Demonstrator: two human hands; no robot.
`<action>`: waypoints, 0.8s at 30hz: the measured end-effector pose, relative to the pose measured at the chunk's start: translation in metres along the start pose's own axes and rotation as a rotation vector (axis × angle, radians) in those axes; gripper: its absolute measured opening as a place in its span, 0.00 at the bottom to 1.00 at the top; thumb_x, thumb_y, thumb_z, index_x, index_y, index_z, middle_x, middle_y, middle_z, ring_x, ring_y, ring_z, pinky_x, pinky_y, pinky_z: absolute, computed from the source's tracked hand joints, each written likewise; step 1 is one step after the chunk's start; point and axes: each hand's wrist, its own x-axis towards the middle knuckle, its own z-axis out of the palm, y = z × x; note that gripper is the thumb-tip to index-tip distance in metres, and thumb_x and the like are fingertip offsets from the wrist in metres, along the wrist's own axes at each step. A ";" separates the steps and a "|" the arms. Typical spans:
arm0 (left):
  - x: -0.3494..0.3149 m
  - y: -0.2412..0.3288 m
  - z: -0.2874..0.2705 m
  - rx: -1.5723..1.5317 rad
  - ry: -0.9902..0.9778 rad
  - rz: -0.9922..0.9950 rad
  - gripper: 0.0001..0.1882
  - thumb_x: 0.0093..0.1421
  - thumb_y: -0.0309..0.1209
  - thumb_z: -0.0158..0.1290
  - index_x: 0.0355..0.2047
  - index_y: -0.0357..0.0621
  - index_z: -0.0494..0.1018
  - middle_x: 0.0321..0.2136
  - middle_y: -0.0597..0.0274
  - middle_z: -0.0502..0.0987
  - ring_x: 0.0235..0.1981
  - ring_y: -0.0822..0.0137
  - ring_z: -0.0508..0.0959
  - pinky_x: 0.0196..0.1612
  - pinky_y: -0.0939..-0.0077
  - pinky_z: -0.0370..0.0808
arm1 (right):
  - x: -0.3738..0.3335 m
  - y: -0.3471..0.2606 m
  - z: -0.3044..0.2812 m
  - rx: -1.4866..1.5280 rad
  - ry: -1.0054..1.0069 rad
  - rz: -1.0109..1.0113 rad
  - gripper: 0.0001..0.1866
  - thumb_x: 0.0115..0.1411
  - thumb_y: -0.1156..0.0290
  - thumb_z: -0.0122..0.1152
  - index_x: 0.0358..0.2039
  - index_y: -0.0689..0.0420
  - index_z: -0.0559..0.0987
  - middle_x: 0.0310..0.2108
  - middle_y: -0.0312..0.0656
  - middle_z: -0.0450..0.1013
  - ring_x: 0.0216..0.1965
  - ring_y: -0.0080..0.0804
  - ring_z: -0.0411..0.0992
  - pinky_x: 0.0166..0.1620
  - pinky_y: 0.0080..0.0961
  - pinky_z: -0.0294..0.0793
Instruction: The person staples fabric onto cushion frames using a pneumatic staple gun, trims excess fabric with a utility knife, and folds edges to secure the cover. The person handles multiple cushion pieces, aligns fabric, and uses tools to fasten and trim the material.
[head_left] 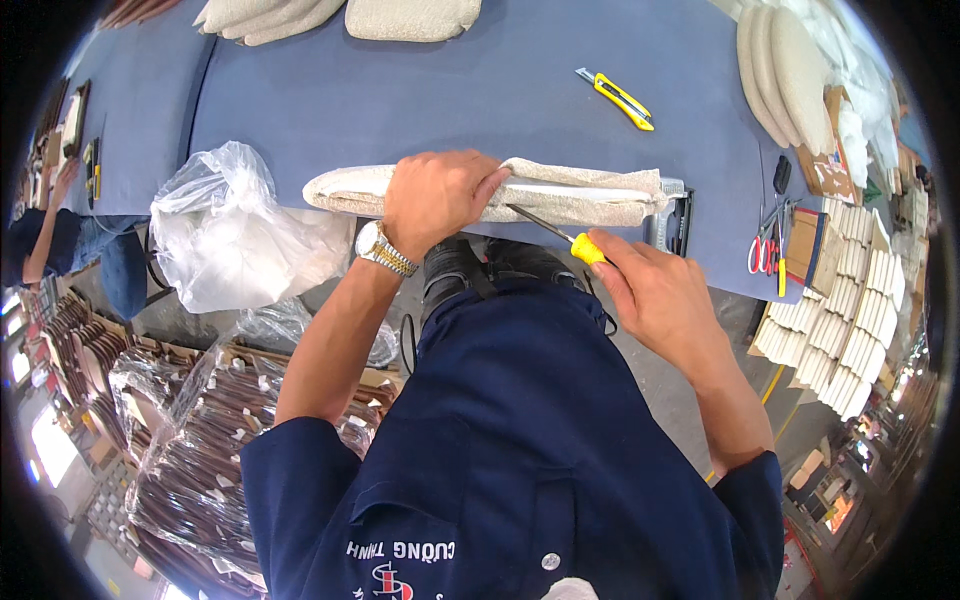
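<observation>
A long beige fabric-covered cushion (600, 207) lies along the near edge of the blue-grey table, its open side showing a white strip inside. My left hand (440, 195), with a watch on the wrist, is closed over its middle. In my right hand (655, 295) is a screwdriver (587, 249) with a yellow handle. Its shaft points up and left, and its tip is at the cushion's near edge, just right of my left hand. Beside the cushion's right end lies a silver and black tool (676, 218), partly hidden, that looks like a staple gun.
A yellow utility knife (622, 101) lies farther back on the table (450, 105). Beige pads (413, 18) and stacked pads (785, 75) sit along its edges. Scissors (765, 250) lie at right, a clear plastic bag (235, 235) at left. Another person's arm (48, 225) shows far left.
</observation>
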 end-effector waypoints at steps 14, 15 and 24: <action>0.017 -0.010 -0.002 -0.035 -0.044 0.003 0.18 0.69 0.48 0.55 0.32 0.50 0.84 0.26 0.60 0.83 0.28 0.50 0.83 0.31 0.55 0.79 | -0.026 0.026 0.110 0.287 0.463 0.010 0.19 0.69 0.68 0.64 0.59 0.55 0.80 0.39 0.49 0.81 0.37 0.50 0.82 0.39 0.40 0.80; 0.014 -0.011 -0.001 -0.057 -0.041 0.009 0.19 0.69 0.49 0.55 0.33 0.50 0.84 0.27 0.60 0.83 0.28 0.50 0.83 0.31 0.55 0.79 | -0.028 0.020 0.111 0.290 0.482 0.014 0.19 0.69 0.68 0.63 0.58 0.56 0.80 0.40 0.50 0.82 0.38 0.49 0.82 0.41 0.39 0.81; 0.015 -0.020 -0.008 -0.200 -0.145 0.085 0.20 0.66 0.51 0.61 0.35 0.47 0.86 0.31 0.62 0.86 0.28 0.56 0.83 0.33 0.62 0.78 | -0.040 -0.018 0.070 0.583 0.231 0.490 0.17 0.69 0.66 0.63 0.57 0.55 0.82 0.51 0.49 0.82 0.50 0.45 0.82 0.52 0.32 0.78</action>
